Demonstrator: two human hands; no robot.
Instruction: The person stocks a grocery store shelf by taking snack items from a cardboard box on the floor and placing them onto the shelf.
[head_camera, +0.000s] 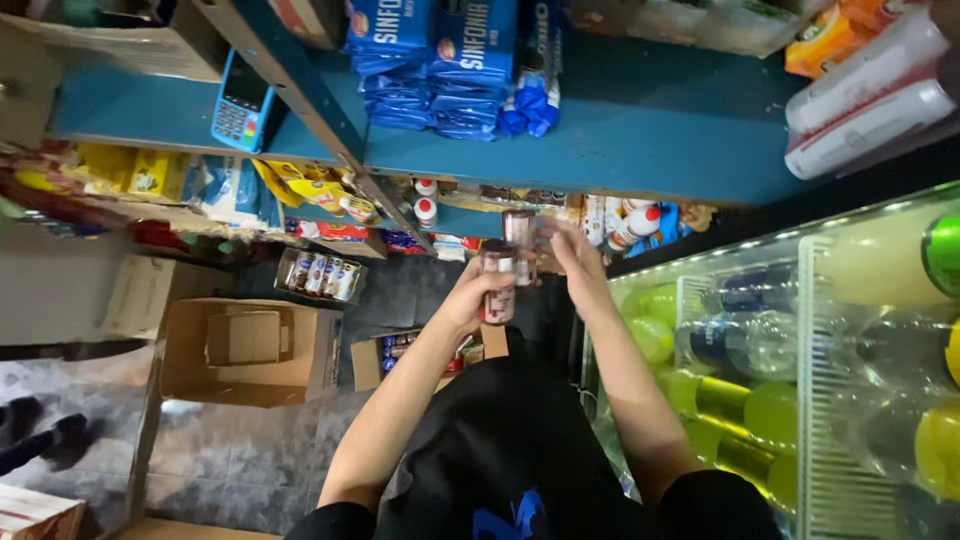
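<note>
My left hand (472, 293) grips a small brown jar-like container (498, 280) with a pale label, held upright in front of the lower shelf. Just right of it, my right hand (572, 250) reaches toward the shelf with fingers around a second similar brown container (519, 232), blurred by motion. Both hands are close together below the blue shelf board (620, 150). Small white bottles with red caps (426, 200) stand on the shelf behind the hands.
Blue snack packets (440, 60) are stacked on the upper shelf, with a blue card terminal (243, 100) at left. An open cardboard box (250, 350) and a small box of goods (400, 355) sit on the floor. A glass-door fridge (800, 360) with bottles stands at right.
</note>
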